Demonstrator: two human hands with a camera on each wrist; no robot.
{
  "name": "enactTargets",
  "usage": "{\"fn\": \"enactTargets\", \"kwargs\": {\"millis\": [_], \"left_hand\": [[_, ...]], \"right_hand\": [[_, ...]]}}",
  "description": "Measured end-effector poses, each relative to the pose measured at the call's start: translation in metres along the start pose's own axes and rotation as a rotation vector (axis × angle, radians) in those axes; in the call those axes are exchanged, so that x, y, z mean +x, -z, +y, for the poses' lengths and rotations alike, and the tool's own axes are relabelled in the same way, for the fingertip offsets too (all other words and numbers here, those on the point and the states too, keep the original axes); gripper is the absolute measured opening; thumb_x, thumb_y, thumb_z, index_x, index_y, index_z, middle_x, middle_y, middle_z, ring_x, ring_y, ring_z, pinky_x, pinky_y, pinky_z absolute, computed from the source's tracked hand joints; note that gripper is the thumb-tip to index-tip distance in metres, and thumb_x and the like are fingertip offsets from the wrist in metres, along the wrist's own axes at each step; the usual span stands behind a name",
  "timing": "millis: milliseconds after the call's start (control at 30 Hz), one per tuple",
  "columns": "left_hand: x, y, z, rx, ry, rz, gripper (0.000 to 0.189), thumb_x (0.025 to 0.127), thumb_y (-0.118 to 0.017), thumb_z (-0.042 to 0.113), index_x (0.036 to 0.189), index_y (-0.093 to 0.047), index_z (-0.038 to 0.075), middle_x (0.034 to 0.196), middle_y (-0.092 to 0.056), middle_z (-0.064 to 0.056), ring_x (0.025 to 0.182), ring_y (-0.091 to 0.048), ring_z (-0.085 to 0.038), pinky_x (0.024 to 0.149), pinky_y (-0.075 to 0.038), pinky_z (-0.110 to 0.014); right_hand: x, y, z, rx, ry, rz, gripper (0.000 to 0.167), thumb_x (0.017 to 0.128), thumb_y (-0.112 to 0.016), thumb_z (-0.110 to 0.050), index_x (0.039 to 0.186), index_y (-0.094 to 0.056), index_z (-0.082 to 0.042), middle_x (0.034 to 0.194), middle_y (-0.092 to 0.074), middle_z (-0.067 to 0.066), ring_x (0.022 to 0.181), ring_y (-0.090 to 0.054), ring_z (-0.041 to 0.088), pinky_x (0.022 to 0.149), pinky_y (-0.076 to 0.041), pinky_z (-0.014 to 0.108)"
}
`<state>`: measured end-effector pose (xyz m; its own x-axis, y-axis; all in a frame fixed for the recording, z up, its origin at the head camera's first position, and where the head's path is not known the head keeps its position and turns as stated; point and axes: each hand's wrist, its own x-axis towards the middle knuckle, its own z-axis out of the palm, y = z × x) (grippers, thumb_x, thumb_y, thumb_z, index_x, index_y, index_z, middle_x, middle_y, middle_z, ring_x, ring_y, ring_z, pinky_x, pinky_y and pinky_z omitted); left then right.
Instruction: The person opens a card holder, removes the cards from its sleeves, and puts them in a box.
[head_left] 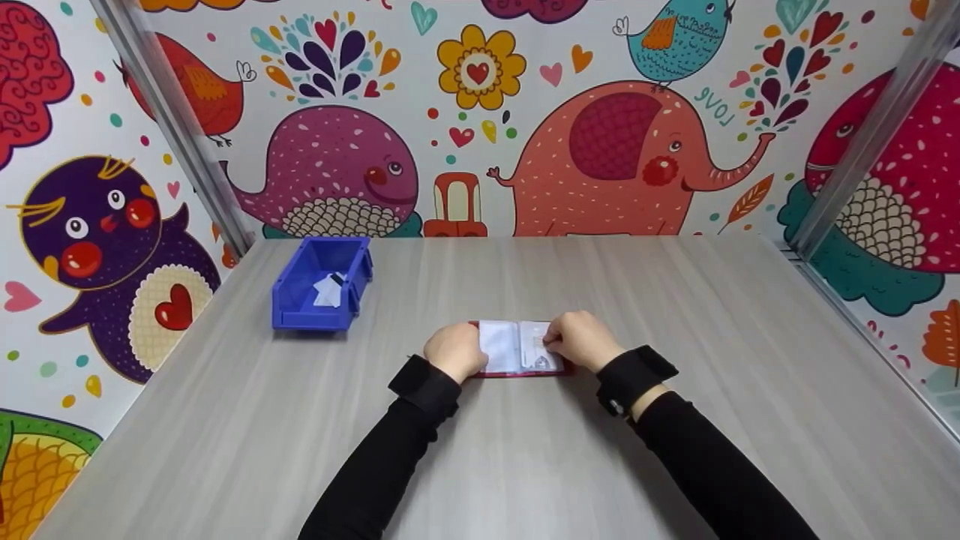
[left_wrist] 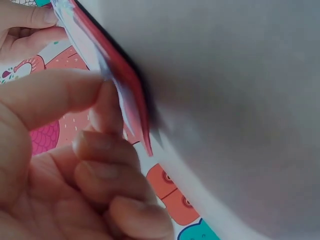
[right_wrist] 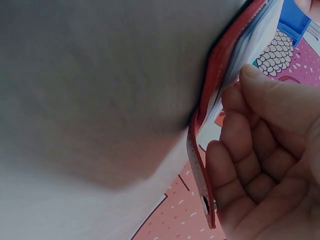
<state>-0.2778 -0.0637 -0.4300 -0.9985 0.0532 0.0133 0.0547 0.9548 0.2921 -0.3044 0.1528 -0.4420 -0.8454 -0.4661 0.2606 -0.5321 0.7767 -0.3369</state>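
Note:
A red card holder (head_left: 499, 346) with clear plastic sleeves lies spread out on the table, and a pale printed card (head_left: 534, 349) shows in its right-hand page. My left hand (head_left: 456, 351) grips the holder's left edge; the left wrist view has thumb and index finger pinching the sleeves beside the red cover (left_wrist: 131, 75). At the other edge, my right hand (head_left: 583, 341) pinches the right-hand page between thumb and index finger. The right wrist view shows the stacked sleeves (right_wrist: 242, 57) and a red strap (right_wrist: 199, 170) with a metal snap hanging off that side. Whether the right fingertips touch the card is hidden.
A blue plastic bin (head_left: 309, 318) stands at the back left of the wood-grain table (head_left: 525, 465), with white cards and a dark piece (head_left: 337, 278) inside. Cartoon-printed panels (head_left: 465, 135) and metal posts (head_left: 180, 142) border the table at the back and sides.

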Motion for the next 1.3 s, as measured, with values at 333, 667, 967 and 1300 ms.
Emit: {"fn": "enactTargets", "kwargs": {"millis": [333,667,967,1300], "left_hand": [[0.0014,-0.0021,-0.0013,0.005,-0.076,0.056,0.016,0.077,-0.077,0.012,0.089,-0.071,0.002,0.091,-0.07,-0.014,0.084,-0.067,-0.034,0.068,-0.054,-0.047],[0.0008,-0.0036,-0.0026,-0.011,-0.122,0.082,0.006,0.075,-0.072,0.006,0.079,-0.069,0.002,0.084,-0.069,-0.013,0.079,-0.067,-0.033,0.062,-0.054,-0.046],[0.0013,-0.0044,-0.0021,-0.009,-0.109,0.082,0.01,0.076,-0.075,0.008,0.082,-0.07,0.001,0.087,-0.07,-0.014,0.081,-0.067,-0.034,0.064,-0.054,-0.047],[0.0012,-0.0038,-0.0013,-0.001,-0.098,0.073,0.011,0.077,-0.076,0.009,0.083,-0.07,0.002,0.087,-0.069,-0.012,0.081,-0.067,-0.033,0.066,-0.054,-0.046]], "right_hand": [[0.0005,-0.0005,0.0001,-0.004,0.007,0.006,0.008,0.075,-0.078,0.002,0.081,-0.078,-0.003,0.083,-0.074,0.007,0.079,-0.068,0.028,0.074,-0.054,0.042],[0.0005,0.0001,-0.0003,0.011,-0.021,-0.017,0.006,0.079,-0.078,0.001,0.084,-0.078,-0.002,0.085,-0.074,0.008,0.081,-0.068,0.027,0.074,-0.054,0.041],[-0.0002,0.0001,0.0009,0.017,-0.002,-0.002,0.007,0.077,-0.079,0.001,0.083,-0.078,-0.003,0.085,-0.074,0.007,0.081,-0.068,0.027,0.075,-0.054,0.041],[-0.0004,0.0065,0.0007,0.032,0.012,-0.009,0.007,0.078,-0.078,0.001,0.085,-0.078,-0.002,0.085,-0.074,0.007,0.082,-0.068,0.026,0.076,-0.054,0.041]]}}
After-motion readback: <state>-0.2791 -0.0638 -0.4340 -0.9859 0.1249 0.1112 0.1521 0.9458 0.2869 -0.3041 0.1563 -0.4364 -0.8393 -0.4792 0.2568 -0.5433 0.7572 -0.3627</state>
